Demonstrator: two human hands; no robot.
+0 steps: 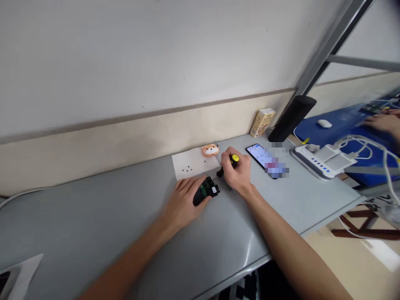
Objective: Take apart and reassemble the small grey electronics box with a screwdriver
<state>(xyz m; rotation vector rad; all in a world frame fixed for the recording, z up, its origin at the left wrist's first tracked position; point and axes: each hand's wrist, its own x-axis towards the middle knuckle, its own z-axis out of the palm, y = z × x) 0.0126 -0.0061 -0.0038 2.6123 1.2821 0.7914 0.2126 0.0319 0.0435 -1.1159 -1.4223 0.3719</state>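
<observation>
My left hand (187,200) grips a small black device (206,191) with a green circuit board showing, on the grey desk (118,216). My right hand (236,171) is closed round a black and yellow screwdriver (234,159). The screwdriver's thin shaft points down and left to the device's upper right part; whether the tip touches it is too small to tell. Behind the device, a white paper sheet (193,162) bears several tiny dark pieces. An orange and white animal-faced case (210,150) sits at the sheet's back right.
To the right lie a lit phone (261,157) and a white power strip (326,162) with cables. A small carton (262,123) and a black cylinder (292,118) stand near the wall. Another person's hand (383,122) is over a blue surface (346,121) at the far right.
</observation>
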